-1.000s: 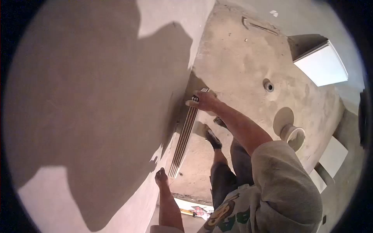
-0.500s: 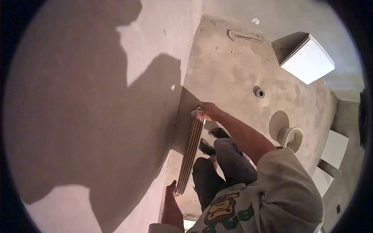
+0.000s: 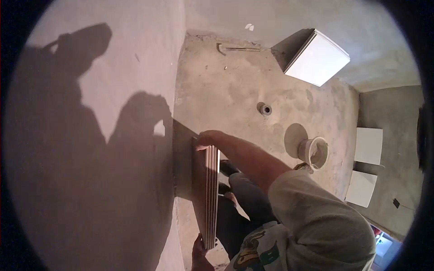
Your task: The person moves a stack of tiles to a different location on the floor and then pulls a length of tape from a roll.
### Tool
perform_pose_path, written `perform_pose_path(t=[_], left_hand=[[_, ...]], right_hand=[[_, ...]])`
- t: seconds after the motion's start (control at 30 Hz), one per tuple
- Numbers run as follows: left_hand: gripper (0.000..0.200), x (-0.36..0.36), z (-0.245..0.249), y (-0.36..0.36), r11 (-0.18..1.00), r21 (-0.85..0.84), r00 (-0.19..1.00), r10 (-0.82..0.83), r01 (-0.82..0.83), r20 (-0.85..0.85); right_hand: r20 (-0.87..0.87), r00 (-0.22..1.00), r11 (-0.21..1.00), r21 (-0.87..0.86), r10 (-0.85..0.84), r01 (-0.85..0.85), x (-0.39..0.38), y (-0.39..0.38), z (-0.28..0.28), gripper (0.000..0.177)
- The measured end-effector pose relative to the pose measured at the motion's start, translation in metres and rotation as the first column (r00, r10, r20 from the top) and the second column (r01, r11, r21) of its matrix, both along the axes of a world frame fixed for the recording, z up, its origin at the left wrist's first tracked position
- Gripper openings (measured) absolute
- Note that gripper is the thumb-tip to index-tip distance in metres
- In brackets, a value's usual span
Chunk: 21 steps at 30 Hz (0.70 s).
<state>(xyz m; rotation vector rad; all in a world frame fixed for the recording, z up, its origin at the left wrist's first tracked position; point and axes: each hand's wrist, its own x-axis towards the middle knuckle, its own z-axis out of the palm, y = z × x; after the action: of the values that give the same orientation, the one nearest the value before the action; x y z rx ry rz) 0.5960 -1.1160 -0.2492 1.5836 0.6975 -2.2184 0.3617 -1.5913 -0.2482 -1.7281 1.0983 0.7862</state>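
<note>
Between my two hands is a stack of several thin tiles (image 3: 211, 194), held on edge close to the wall. Its layered edges face up toward me, and a brown flat face shows on the wall side. My right hand (image 3: 208, 139) is closed around the far end, with the fingers curled over the corner. Down at the near end, my left hand (image 3: 198, 249) grips the lower corner; some of its fingers are hidden behind the stack. My legs and dark shoes show just right of the tiles.
A plastered wall (image 3: 149, 63) with my shadow rises at left. On the bare floor (image 3: 235, 90) are a hammer-like tool (image 3: 237, 48), a pipe stub (image 3: 266, 109) and a bucket (image 3: 316, 153). White tiles (image 3: 318, 58) lean at the back; two white panels (image 3: 368, 147) (image 3: 361, 187) stand at right.
My view has swung, so the room sits further left in the picture. The tile stack has tilted in my hands, and its brown wall-side face now shows. Both hands keep their grip.
</note>
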Motion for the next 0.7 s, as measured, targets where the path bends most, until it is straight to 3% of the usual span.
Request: perform_pose_path(t=[0.03,0.07,0.1,0.13,0.17,0.23,0.27,0.3,0.37,0.47,0.5,0.57,0.63,0.67,0.7], left_hand=[[0.063,0.002,-0.004,0.006,1.000,-0.012,0.999,0.029,-0.029,0.015],[0.065,0.004,-0.009,0.011,0.998,-0.025,0.998,0.057,-0.056,0.029],[0.062,0.014,-0.034,0.029,0.989,0.034,0.988,0.144,-0.142,-0.059],[0.062,0.013,-0.028,0.029,0.990,0.033,0.989,0.141,-0.140,-0.042],[0.062,0.012,-0.026,0.030,0.991,0.035,0.991,0.132,-0.131,-0.030],[0.062,0.007,-0.022,0.017,0.994,0.026,0.994,0.107,-0.106,-0.007],[0.062,0.006,-0.022,0.004,0.995,0.017,0.995,0.102,-0.102,0.000],[0.062,0.006,-0.022,0.003,0.996,0.006,0.996,0.087,-0.087,0.008],[0.062,0.003,-0.018,-0.008,0.998,0.003,0.998,0.066,-0.066,0.021],[0.061,0.003,-0.017,-0.020,0.999,-0.022,0.997,0.050,-0.049,0.050],[0.061,0.000,-0.009,-0.028,0.999,-0.026,0.998,0.040,-0.039,0.054],[0.061,0.001,-0.014,-0.028,0.999,-0.043,0.997,0.016,-0.013,0.070],[0.061,0.002,-0.010,-0.035,0.998,-0.063,0.996,-0.003,0.009,0.093],[0.061,0.001,-0.007,-0.040,0.997,-0.079,0.995,-0.012,0.020,0.104],[0.061,-0.001,-0.005,-0.045,0.995,-0.096,0.993,-0.022,0.034,0.118]], right_hand=[[-0.044,0.998,0.998,0.037,-0.051,0.052,0.006,-0.001,-0.007,0.040],[0.026,1.000,1.000,-0.017,-0.007,0.007,0.008,0.003,-0.062,0.039],[-0.066,0.993,0.995,0.015,-0.098,0.099,0.014,0.004,-0.067,0.039],[-0.158,0.971,0.981,0.050,-0.180,0.190,0.016,0.003,-0.063,0.039],[-0.170,0.969,0.980,0.057,-0.179,0.192,0.015,0.001,-0.059,0.039],[-0.149,0.914,0.912,0.112,-0.376,0.394,0.017,0.001,-0.039,0.032],[-0.155,0.914,0.913,0.107,-0.375,0.393,0.021,0.002,-0.066,0.032],[-0.306,0.902,0.929,0.113,-0.305,0.353,0.030,0.007,-0.114,0.032],[-0.446,0.871,0.946,0.134,-0.208,0.295,0.032,0.011,-0.134,0.033],[-0.393,0.881,0.926,0.151,-0.264,0.345,0.014,0.016,-0.095,0.028],[-0.287,0.903,0.925,0.109,-0.321,0.364,0.009,0.019,-0.081,0.027],[-0.168,0.922,0.931,0.057,-0.348,0.362,0.001,0.023,-0.097,0.025],[-0.319,0.948,0.999,0.053,0.011,0.006,-0.002,0.028,-0.172,0.023],[-0.045,0.995,0.978,-0.189,-0.093,0.083,-0.008,0.038,-0.133,0.025],[0.255,0.960,0.897,-0.387,-0.117,0.212,-0.017,0.049,-0.080,0.028]])
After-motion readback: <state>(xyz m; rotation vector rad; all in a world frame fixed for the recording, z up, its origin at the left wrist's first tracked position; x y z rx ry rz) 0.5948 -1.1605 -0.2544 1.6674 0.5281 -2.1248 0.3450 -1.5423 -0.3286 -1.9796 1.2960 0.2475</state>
